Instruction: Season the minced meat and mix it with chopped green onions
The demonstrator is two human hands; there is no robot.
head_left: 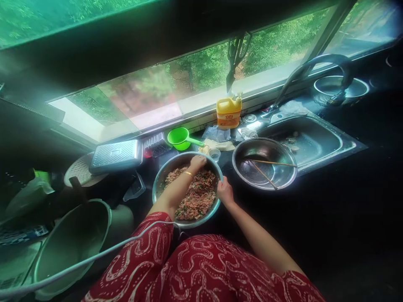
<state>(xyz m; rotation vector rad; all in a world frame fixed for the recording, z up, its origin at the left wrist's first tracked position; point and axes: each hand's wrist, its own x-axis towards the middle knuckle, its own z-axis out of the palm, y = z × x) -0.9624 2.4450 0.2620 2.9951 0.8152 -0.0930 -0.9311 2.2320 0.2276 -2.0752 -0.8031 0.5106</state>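
Observation:
A wide metal bowl (pixel 155 193) stands on the dark counter in front of me. It holds a reddish, minced-meat-like mixture (pixel 197 199) flecked with green. My left hand (pixel 198 162), with a gold bracelet at the wrist, is inside the bowl near its far wall. Its fingers look curled, and what they hold, if anything, is hidden. On the right side, my right hand (pixel 225 190) grips the bowl's rim. Just beyond the far rim are a small clear cup (pixel 214 155) and a green dipper (pixel 179 138) with its handle towards the bowl.
Right of the bowl sits a steel basin (pixel 252 176) with two chopsticks (pixel 273 162) across it, beside the sink (pixel 327 140) and faucet (pixel 289 82). A yellow jug (pixel 228 113) stands by the window. At left are a lidded metal box (pixel 116 156) and a large pale bucket (pixel 74 235). A white cable (pixel 103 253) crosses the lower left.

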